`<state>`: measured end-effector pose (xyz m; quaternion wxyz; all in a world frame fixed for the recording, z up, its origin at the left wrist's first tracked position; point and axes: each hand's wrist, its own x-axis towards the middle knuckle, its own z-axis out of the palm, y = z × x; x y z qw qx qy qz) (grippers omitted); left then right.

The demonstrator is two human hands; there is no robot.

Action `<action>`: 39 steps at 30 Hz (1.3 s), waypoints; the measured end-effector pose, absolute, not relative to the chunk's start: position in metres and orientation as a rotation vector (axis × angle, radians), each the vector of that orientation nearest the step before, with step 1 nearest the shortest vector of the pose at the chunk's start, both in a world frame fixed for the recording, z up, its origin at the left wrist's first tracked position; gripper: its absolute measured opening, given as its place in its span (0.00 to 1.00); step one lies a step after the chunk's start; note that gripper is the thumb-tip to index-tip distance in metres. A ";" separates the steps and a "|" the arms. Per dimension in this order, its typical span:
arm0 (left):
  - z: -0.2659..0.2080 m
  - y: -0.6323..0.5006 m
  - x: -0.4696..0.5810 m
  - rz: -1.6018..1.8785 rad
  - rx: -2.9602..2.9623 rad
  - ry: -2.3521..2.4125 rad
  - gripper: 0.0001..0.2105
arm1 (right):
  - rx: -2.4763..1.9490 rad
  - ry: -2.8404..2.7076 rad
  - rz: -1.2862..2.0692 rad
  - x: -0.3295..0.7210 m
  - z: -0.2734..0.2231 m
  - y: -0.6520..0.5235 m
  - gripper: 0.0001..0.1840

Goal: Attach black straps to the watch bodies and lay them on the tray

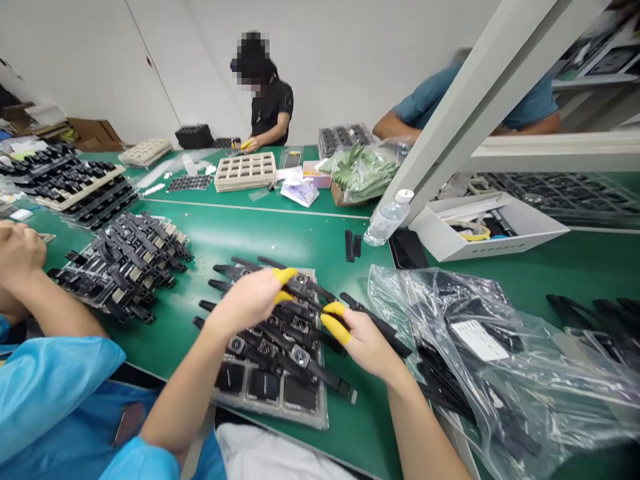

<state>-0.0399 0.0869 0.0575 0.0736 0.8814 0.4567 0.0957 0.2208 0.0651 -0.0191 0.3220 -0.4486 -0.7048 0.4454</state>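
Yellow finger cots cover the thumb and a fingertip of each hand. My left hand pinches a black smartwatch above the tray. My right hand is closed on its strap at the other end; the exact joint between watch and strap is too small to make out. Below, a clear plastic tray bears rows of black smartwatches with straps spread out. Its near row holds dark square pieces without straps. A loose black strap lies just beyond my right hand.
At right, a clear plastic bag holds black straps. Behind it stand a white box of tools and a water bottle, near a slanted white post. Stacked watch trays lie left, beside a co-worker's arm. Another person sits opposite.
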 end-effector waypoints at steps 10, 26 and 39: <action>0.046 0.010 -0.089 -0.106 2.477 1.233 0.14 | -1.141 -2.229 1.083 0.234 0.000 -0.025 0.11; -0.003 -0.048 -0.064 0.183 2.775 1.380 0.07 | -1.581 -2.233 0.819 0.272 -0.019 -0.040 0.10; -0.005 -0.066 -0.036 -0.319 2.683 1.551 0.08 | -2.169 -2.153 0.394 0.302 -0.072 -0.007 0.04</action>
